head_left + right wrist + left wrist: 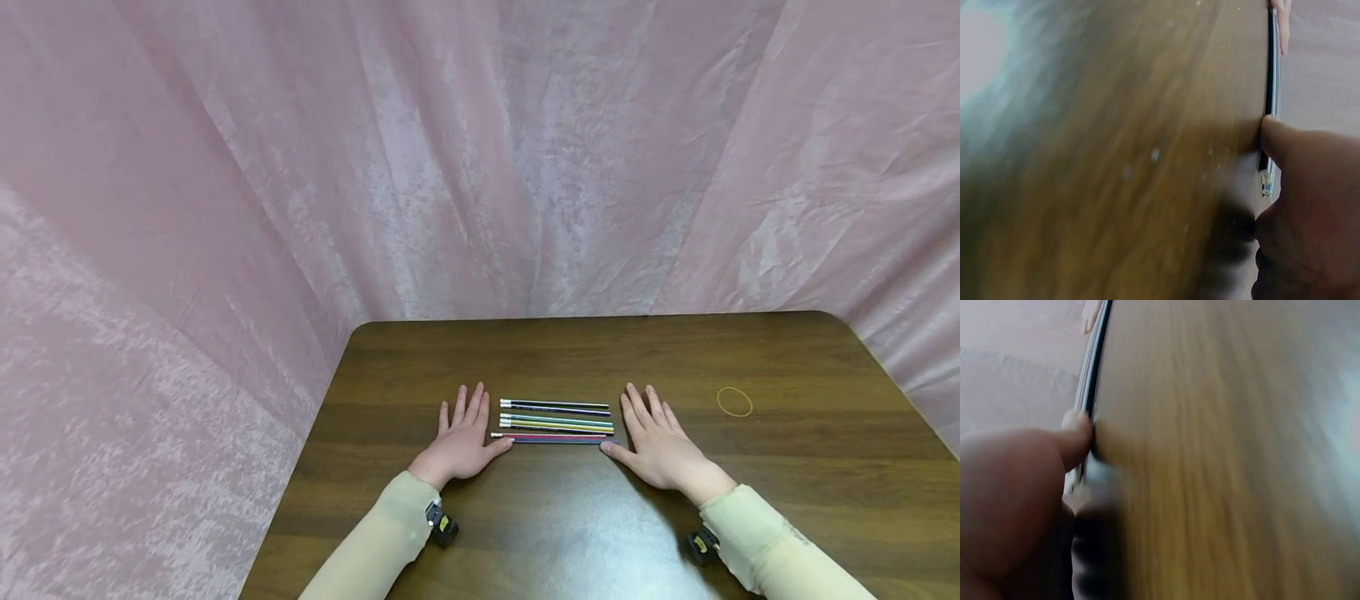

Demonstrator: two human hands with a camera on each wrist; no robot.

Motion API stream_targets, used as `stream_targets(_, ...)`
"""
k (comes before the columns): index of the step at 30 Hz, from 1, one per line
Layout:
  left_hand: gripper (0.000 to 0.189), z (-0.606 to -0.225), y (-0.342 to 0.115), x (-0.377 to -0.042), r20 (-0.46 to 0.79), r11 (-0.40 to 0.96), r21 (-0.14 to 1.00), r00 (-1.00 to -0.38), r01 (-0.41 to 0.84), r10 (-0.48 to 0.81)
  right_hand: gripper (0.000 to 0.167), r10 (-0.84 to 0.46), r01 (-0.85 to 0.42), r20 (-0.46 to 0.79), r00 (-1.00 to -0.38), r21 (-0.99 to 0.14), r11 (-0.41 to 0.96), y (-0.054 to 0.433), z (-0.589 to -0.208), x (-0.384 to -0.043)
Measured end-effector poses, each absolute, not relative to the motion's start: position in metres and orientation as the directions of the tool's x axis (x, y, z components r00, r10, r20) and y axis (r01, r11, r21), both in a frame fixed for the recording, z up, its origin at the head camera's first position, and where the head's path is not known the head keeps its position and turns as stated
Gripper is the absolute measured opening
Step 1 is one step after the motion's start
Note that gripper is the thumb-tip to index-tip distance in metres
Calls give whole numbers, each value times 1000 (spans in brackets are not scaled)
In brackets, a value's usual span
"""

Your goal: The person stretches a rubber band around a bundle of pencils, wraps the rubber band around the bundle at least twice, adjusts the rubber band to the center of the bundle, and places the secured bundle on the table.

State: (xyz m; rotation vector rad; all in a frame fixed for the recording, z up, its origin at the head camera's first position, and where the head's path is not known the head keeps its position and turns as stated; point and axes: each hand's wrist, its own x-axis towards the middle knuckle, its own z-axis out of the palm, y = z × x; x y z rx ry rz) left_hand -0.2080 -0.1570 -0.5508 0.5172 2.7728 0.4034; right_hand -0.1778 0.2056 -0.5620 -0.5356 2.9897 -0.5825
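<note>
Several pencils lie side by side across the table in three close groups: dark ones at the back (pixel 555 406), green, yellow and dark ones in the middle (pixel 557 423), and pink and dark blue ones in front (pixel 558 437). White ends show on the left. My left hand (pixel 459 443) is spread palm down left of them, its thumb (pixel 1075 434) at the front pencils' left end. Mirroring it, my right hand (pixel 662 450) lies with fingers spread, its thumb (pixel 1275 137) against the front pencil near the right end. Neither hand's fingers curl round anything.
A thin yellow rubber band (pixel 734 402) lies on the brown wooden table (pixel 810 358), to the right of my right hand. Pink velvety curtains (pixel 525 167) hang behind the table's far edge and along its sides.
</note>
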Motion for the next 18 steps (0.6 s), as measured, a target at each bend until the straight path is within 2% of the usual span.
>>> stream_targets(5,94,-555,-142,-210,-221,910,304,-908,281,355,98,-338,-318,4,-941,-347,882,205,-577,-185)
stream_targets(11,102,-556,-128,-210,-215,915,306,-917,264,337,102,-324,-298,-11,-946,-365,882,199,-580,-188)
stream_targets(18,109,-554,-117,-211,-220,921,287,-917,264,331,116,-295,-273,5,-955,-395,877,190,-580,-188)
